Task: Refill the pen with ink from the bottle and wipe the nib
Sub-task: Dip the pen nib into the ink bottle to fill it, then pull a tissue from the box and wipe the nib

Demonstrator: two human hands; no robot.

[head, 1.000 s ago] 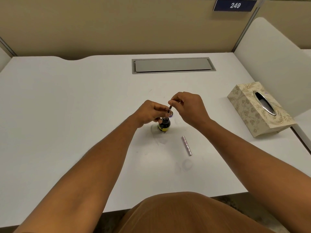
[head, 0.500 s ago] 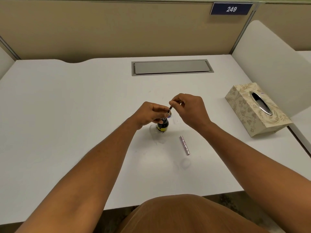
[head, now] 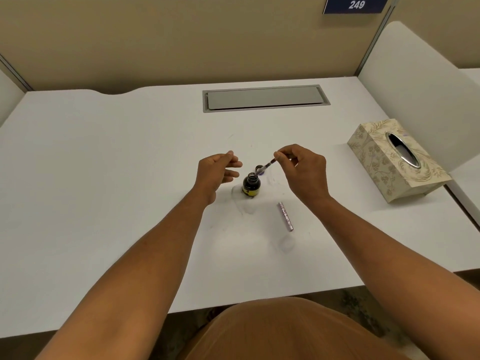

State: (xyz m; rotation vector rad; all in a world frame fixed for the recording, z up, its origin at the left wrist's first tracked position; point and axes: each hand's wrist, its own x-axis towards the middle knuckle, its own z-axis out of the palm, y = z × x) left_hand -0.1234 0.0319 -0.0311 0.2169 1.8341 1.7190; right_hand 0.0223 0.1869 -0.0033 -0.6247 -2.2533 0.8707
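The open ink bottle (head: 251, 185) stands upright on the white desk (head: 104, 178) and serves as the landmark. Above and just right of its mouth, the right hand (head: 302, 168) pinches the rear end of the pen section (head: 265, 168) between thumb and forefinger, the pen slanting down-left so that its nib end sits at or just over the bottle's rim; whether it touches the ink cannot be told. Left of the bottle, the left hand (head: 217, 170) hovers apart from it, fingers loosely spread and holding nothing. The bottle's cap (head: 259, 168) lies just behind the bottle, the metal pen barrel (head: 285, 216) in front and to the right, and the tissue box (head: 397, 159) well to the right. To draw or drain cleanly, the nib should probably stay centred over the mouth, and the free hand could steady the bottle against tipping.
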